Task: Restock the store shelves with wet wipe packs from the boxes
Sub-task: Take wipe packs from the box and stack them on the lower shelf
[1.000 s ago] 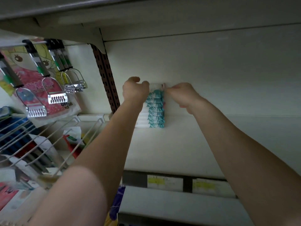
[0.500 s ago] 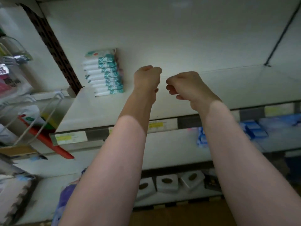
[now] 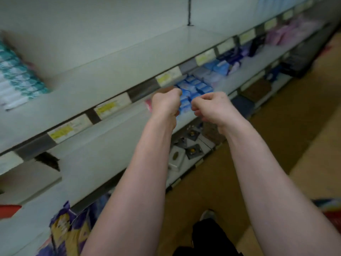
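A stack of white and teal wet wipe packs point(image 3: 17, 74) stands at the far left of the pale upper shelf point(image 3: 114, 65). My left hand point(image 3: 165, 103) and my right hand point(image 3: 215, 106) hang side by side in front of the shelf edge, well to the right of the stack. Both have the fingers curled in and hold nothing. They overlap blue packs point(image 3: 195, 85) on the shelf below without touching them.
Price labels point(image 3: 110, 107) run along the shelf edge. Lower shelves carry blue and pink packs point(image 3: 287, 33), small white boxes point(image 3: 176, 157) and purple bags point(image 3: 68, 228). A brown floor point(image 3: 276, 145) runs to the right, with my shoe point(image 3: 207, 215) on it.
Both hands have let go of the stack and drawn back from it. My view has swung right and down, so the stack now lies at the far left.
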`<state>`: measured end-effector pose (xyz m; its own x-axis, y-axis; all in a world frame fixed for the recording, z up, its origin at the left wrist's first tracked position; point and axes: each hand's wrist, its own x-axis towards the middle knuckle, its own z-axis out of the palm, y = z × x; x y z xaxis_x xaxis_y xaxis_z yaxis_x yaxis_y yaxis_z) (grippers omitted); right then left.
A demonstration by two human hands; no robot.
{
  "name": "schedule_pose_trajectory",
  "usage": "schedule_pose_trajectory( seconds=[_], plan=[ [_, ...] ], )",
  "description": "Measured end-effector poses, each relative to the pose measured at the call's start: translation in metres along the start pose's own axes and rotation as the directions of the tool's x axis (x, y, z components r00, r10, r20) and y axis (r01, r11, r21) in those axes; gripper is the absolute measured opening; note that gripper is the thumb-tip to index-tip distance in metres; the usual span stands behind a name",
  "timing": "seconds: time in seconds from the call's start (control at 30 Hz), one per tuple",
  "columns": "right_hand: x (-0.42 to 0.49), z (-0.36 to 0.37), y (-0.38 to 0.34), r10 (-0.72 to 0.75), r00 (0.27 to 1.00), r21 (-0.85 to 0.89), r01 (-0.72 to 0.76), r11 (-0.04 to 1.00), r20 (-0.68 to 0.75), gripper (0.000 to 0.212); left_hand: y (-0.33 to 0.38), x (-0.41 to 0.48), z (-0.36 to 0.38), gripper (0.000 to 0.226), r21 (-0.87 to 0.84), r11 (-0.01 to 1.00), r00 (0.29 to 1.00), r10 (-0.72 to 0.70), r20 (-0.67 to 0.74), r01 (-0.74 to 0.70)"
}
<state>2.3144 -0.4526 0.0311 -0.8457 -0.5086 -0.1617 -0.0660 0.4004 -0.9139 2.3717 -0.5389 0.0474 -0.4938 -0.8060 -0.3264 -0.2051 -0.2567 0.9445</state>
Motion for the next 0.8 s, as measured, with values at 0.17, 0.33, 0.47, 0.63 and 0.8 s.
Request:
schedule_pose_trajectory(
  seconds=[0.17,0.33,0.47,0.63,0.8],
  plan=[
    [-0.034,-0.065,0.042,0.096,0.982,0.020,-0.094,0.995,-0.163,0.018,-0.030,-0.042,0.059,0.019,0.056,0.998,0.985,-0.051,0.163,0.042],
    [-0.061,-0.133,0.084,0.176,0.955,0.094,-0.158,0.983,-0.238,0.012,-0.052,-0.084,0.121,0.021,0.145,0.989,0.957,-0.057,0.283,0.016],
    [-0.071,-0.189,0.129,0.245,0.920,0.154,-0.207,0.966,-0.306,0.011,-0.076,-0.118,0.185,0.017,0.202,0.979,0.932,-0.072,0.355,-0.001],
    [-0.079,-0.266,0.199,0.345,0.849,0.240,-0.267,0.933,-0.401,0.014,-0.112,-0.167,0.270,0.026,0.301,0.954,0.881,-0.148,0.449,0.007],
    [-0.097,-0.336,0.258,0.442,0.769,0.312,-0.325,0.893,-0.462,0.013,-0.150,-0.211,0.350,0.027,0.398,0.917,0.824,-0.223,0.521,-0.003]
  ],
)
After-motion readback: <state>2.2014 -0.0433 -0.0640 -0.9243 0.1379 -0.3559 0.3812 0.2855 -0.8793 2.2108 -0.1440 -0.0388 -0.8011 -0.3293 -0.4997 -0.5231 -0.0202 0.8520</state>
